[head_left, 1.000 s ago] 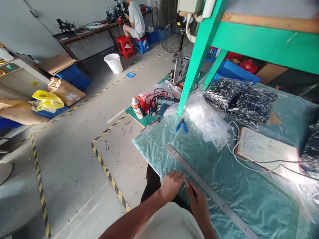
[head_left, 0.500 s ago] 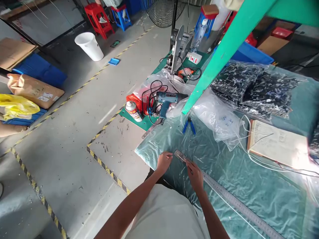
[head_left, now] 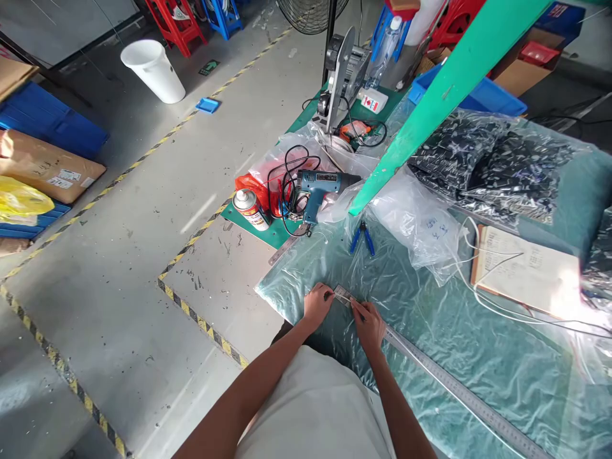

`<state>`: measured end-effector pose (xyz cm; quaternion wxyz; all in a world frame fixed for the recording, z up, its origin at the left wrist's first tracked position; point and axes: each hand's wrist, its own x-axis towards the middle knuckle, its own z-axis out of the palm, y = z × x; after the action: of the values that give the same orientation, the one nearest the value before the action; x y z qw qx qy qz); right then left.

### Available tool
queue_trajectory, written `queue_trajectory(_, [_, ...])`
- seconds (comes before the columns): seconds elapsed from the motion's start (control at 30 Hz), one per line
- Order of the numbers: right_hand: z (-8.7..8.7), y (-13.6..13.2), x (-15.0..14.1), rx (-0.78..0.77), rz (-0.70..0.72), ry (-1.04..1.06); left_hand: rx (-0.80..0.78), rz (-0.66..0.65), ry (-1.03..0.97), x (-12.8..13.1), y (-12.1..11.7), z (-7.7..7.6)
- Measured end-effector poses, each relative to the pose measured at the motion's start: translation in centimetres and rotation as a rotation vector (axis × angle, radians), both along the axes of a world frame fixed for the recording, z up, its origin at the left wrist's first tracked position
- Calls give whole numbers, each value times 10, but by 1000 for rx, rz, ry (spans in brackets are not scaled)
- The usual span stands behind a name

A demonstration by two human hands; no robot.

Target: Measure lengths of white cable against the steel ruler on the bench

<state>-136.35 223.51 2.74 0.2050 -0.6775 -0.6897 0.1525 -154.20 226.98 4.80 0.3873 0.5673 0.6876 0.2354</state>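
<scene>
A long steel ruler (head_left: pixel 459 387) lies diagonally across the plastic-covered table. A thin white cord (head_left: pixel 442 377) runs along its lower edge and passes under my right hand toward the ruler's near end. My left hand (head_left: pixel 317 306) is closed in a pinch just off that end, with the cord's tip region at its fingertips. Lying over the ruler, my right hand (head_left: pixel 369 326) is also closed, thumb and fingers pinching the cord against the scale. The cord's exact end is too small to make out. Blue-handled pliers (head_left: pixel 363 238) rest beyond both hands.
A heat gun (head_left: pixel 318 188), a spray can (head_left: pixel 251 209) and a machine (head_left: pixel 342 83) stand at the table's left end. A green post (head_left: pixel 430 115) slants across the view. An open notebook (head_left: pixel 526 268), white cables and plastic bags (head_left: pixel 415 220) lie to the right.
Both hands stay at the ruler's end. My right hand has shifted slightly left and up, and the cord now shows across the ruler between my fingertips. The view has tilted a little.
</scene>
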Motion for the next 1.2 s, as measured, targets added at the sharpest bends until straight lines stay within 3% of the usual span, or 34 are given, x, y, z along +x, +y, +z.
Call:
queue_trajectory(0.23, [-1, 1, -8, -11, -103, 34, 17, -7, 9, -1, 0, -3])
queue_trajectory(0.7, [-4, -2, -12, 73, -99, -62, 65, -60, 58, -1, -5, -11])
queue_trajectory(0.93, [-1, -2, -13, 73, -81, -92, 61, -198, 168, -4, -7, -14])
queue_trajectory(1.2, [3, 1, -8, -74, -29, -85, 63, -368, 361, -4, -6, -9])
